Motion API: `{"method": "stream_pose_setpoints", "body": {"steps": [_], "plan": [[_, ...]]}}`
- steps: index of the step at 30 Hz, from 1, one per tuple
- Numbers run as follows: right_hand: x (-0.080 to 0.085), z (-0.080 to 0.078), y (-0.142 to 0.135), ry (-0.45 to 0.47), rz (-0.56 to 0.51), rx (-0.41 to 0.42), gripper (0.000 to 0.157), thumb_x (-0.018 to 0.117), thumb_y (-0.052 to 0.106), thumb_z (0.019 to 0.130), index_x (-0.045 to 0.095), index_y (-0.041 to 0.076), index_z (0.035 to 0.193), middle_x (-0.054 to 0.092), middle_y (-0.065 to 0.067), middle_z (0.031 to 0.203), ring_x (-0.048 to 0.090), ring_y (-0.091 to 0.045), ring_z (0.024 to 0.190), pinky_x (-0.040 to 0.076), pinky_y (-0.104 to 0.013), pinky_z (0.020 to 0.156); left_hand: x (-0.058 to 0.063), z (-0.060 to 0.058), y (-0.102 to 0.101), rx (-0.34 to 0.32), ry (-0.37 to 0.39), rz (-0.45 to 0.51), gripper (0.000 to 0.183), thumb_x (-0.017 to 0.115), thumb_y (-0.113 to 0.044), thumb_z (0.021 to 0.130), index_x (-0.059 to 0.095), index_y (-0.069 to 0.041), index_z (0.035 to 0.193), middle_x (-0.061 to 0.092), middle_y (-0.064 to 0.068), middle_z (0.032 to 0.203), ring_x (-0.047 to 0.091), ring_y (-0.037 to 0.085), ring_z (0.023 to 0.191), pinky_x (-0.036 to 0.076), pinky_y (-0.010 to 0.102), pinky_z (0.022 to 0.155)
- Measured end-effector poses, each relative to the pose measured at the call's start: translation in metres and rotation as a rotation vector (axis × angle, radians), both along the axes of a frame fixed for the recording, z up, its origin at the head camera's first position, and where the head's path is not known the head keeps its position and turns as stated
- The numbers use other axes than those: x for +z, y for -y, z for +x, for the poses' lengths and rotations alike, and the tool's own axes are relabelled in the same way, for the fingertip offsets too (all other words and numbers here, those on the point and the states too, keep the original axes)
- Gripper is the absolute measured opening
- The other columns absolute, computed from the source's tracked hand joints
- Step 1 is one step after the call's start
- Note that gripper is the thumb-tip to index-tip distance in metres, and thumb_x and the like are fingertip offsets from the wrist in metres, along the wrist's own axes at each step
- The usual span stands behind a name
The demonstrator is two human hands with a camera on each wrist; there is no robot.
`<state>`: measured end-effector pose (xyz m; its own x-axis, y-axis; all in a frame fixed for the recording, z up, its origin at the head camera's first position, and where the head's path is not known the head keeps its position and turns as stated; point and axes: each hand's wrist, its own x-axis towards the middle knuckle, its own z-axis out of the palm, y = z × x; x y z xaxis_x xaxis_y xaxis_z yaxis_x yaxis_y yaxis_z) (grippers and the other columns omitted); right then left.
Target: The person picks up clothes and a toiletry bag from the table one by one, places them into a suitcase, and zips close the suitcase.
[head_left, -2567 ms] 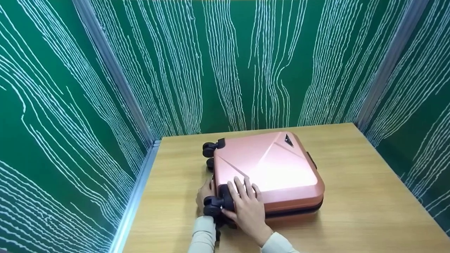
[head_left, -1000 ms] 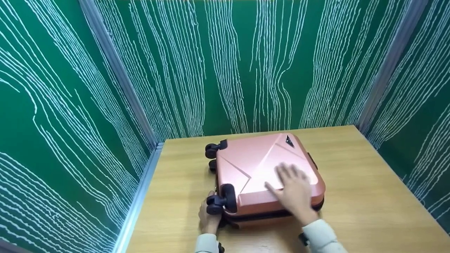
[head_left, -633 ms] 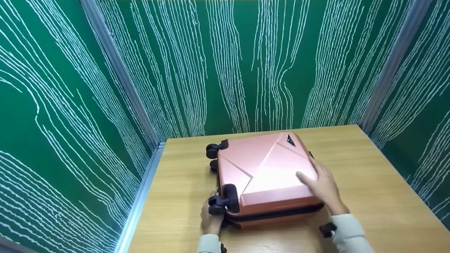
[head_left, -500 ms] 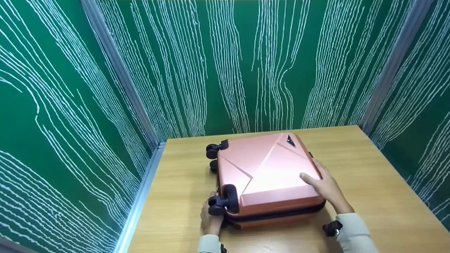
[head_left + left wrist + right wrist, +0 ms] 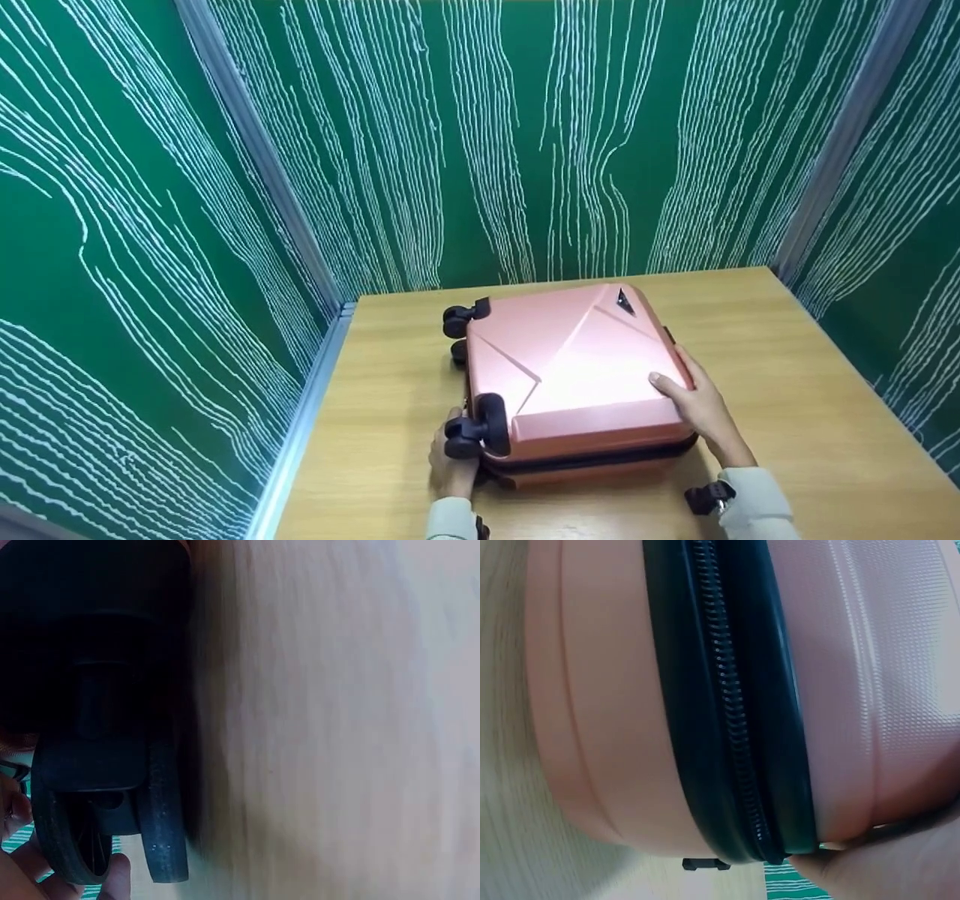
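A pink hard-shell suitcase (image 5: 570,360) lies flat, its black wheels pointing left and a small dark badge (image 5: 625,301) on its far right corner. My left hand (image 5: 452,472) is at the near left corner, partly hidden behind a caster wheel (image 5: 463,439). Fingertips (image 5: 116,879) show around that wheel in the left wrist view. At the right end, my right hand (image 5: 705,409) grips the suitcase, thumb on the top shell and fingers down the side. The right wrist view shows the black zipper (image 5: 731,697) closed along the near side.
The suitcase rests on a wood-grain table (image 5: 810,405). Green walls (image 5: 525,150) with white wavy lines stand behind and at both sides, joined by grey metal posts (image 5: 255,150). A small black handle (image 5: 668,334) sits on the suitcase's right end.
My right hand has left the near left corner, swept right over the shell and taken hold of the right end. My left hand stays by the wheels. The suitcase has hardly moved.
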<state>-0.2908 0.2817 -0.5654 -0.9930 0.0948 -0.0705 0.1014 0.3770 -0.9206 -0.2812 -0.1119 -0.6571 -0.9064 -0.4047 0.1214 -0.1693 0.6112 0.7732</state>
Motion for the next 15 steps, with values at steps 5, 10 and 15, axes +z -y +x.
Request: {"method": "stream_pose_setpoints", "body": {"steps": [5, 10, 15], "plan": [[0.0, 0.015, 0.006, 0.006, 0.033, -0.033, 0.099, 0.065, 0.051, 0.096, 0.003, 0.019, 0.166, 0.002, -0.022, 0.172, 0.012, -0.048, 0.156, 0.014, -0.064, 0.125, 0.002, -0.011, 0.005, -0.016, -0.044, -0.025, 0.015, 0.056, -0.046, 0.101, 0.064, -0.036, 0.093, 0.076, 0.005, 0.094, 0.072, 0.04, 0.085, 0.054, 0.057, 0.066], [-0.003, 0.029, 0.008, 0.001, 0.077, -0.046, 0.103, 0.066, 0.05, 0.095, 0.0, 0.015, 0.166, -0.001, -0.027, 0.17, 0.01, -0.051, 0.155, 0.014, -0.068, 0.123, 0.002, -0.023, 0.012, -0.049, -0.088, -0.099, 0.018, 0.056, -0.045, 0.101, 0.063, -0.032, 0.09, 0.076, 0.007, 0.09, 0.073, 0.041, 0.085, 0.055, 0.059, 0.071], [-0.009, 0.039, 0.003, -0.004, 0.175, 0.007, 0.113, 0.072, 0.05, 0.091, -0.004, 0.013, 0.166, -0.002, -0.033, 0.167, 0.013, -0.058, 0.151, 0.019, -0.075, 0.117, -0.002, -0.028, 0.015, -0.033, -0.115, -0.104, 0.019, 0.059, -0.043, 0.1, 0.068, -0.027, 0.095, 0.076, 0.012, 0.089, 0.073, 0.043, 0.086, 0.056, 0.059, 0.076]]}}
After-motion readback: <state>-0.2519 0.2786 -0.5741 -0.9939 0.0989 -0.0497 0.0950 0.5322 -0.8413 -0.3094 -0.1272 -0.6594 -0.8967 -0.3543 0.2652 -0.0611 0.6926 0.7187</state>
